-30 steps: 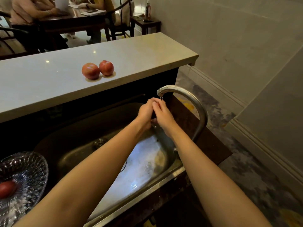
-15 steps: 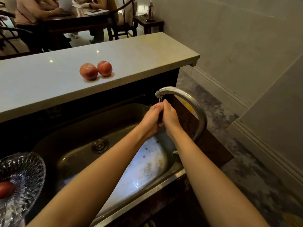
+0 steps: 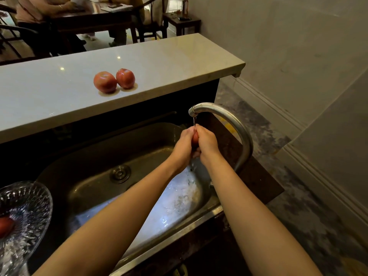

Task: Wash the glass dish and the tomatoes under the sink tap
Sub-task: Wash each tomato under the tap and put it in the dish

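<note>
Four tomatoes show in this kitchen scene, and one is under running water. Left of the sink [image 3: 95,154], a ribbed glass dish [image 3: 39,196] sits at the edge of view with the dish tomato [image 3: 6,226] inside it. The glass glistens, but I cannot tell whether it has been rinsed.

Behind the sink, on a raised pale counter [image 3: 179,60], the left counter tomato [image 3: 105,82] and the right counter tomato [image 3: 125,78] rest side by side. Each sits over a small damp-looking ring, which suggests both are already washed.

Inside the sink, the drain [image 3: 120,173] lies left of centre, and water pools pale on the basin floor.

At the right end of the sink, the left hand [image 3: 184,144] and right hand [image 3: 207,143] meet under the curved metal tap [image 3: 225,113]. The fingers [image 3: 201,130] of both curl round the held tomato [image 3: 195,138], of which only a red sliver shows. A thin water stream [image 3: 194,122] falls onto it.

The task looks about midway. The dish tomato, and perhaps the dish itself, seem left to wash. Only the person's own left forearm, crossing the sink, lies between the tap and the dish.

Far behind the sink, beyond the counter, people sit at a dark table [image 3: 89,18]. Right of the sink are a mottled floor [image 3: 298,196] and a plain wall [image 3: 278,46].
</note>
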